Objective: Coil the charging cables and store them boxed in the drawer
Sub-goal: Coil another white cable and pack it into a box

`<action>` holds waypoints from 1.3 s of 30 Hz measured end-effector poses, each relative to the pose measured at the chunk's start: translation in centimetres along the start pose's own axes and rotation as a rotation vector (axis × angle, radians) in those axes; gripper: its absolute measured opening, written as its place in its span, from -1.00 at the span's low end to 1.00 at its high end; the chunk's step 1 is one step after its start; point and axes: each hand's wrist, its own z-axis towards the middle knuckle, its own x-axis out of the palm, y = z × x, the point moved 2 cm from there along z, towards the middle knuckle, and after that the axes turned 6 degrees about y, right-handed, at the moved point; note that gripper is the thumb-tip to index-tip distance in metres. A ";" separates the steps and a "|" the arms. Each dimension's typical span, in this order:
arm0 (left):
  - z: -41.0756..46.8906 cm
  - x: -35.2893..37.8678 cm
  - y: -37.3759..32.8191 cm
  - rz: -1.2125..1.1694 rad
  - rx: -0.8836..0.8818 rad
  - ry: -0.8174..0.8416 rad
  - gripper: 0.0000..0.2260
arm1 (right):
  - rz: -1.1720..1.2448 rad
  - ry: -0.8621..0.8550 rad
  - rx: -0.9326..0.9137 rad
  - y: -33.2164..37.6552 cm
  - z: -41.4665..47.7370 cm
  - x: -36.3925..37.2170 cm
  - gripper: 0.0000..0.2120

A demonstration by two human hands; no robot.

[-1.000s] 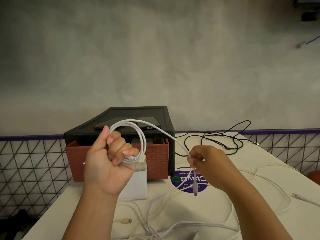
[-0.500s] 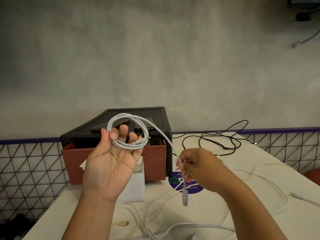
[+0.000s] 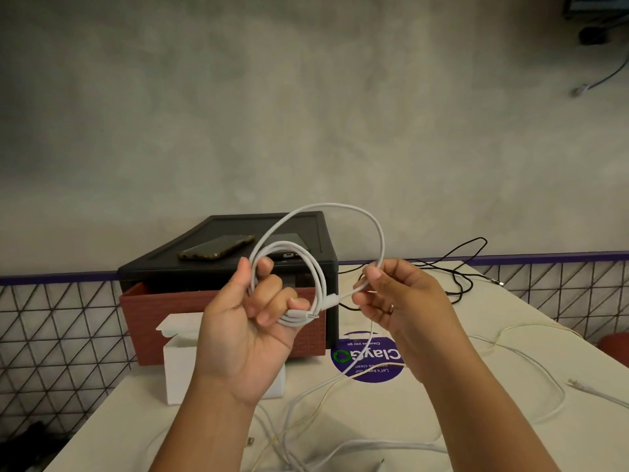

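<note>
While the left hand grips a small coil of the white charging cable in curled fingers, the right hand pinches the last stretch just right of that coil. One wide loop arcs above and between both hands. The plug end lies nearly level, pointing left toward the coil, so the right hand is the nearer one to feed it in. Below the left hand stands an open white box. Behind it a reddish drawer is pulled out of a black cabinet. Beneath the right hand, a purple sticker on the tabletop reads "ClayGo" and "Clean as you go", upside down. Its smaller line is partly hidden.
</note>
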 end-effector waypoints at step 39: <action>-0.1 0.0 0.0 0.083 -0.122 0.038 -0.83 | -0.377 -0.052 0.060 -0.2 0.5 -1.1 -0.86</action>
